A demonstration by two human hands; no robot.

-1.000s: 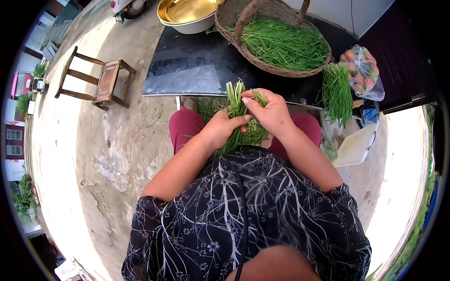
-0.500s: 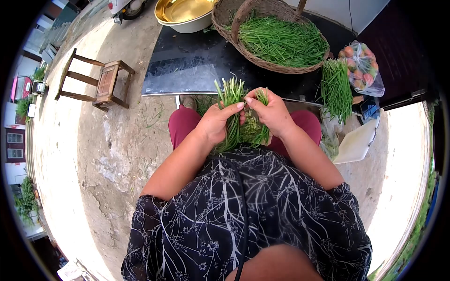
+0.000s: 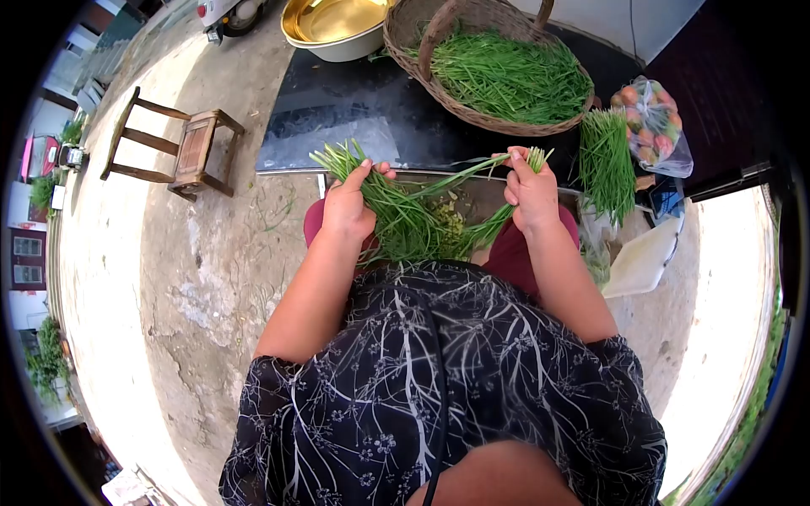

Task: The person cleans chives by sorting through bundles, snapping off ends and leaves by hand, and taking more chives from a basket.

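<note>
My left hand [image 3: 350,207] is closed around a thick bunch of green chives [image 3: 405,221], the pale cut ends standing up past the thumb. My right hand [image 3: 533,192] grips a smaller bunch of chives [image 3: 489,226], its pale ends showing above the fingers. A few strands stretch across between the two hands. Both bunches hang down over my lap, between the knees. Below them, yellowish-green scraps [image 3: 453,209] are partly hidden by the leaves.
On the black table [image 3: 321,93] ahead stand a wicker basket [image 3: 489,126] heaped with greens and a gold-lined basin [image 3: 337,51]. At the right lie a neat bundle of chives [image 3: 606,160] and a bag of round fruit [image 3: 654,126]. A wooden chair [image 3: 194,152] stands left.
My hands have moved apart, the left one leftward and the right one rightward. The chives in them have spread out, with some strands now drawn across the gap.
</note>
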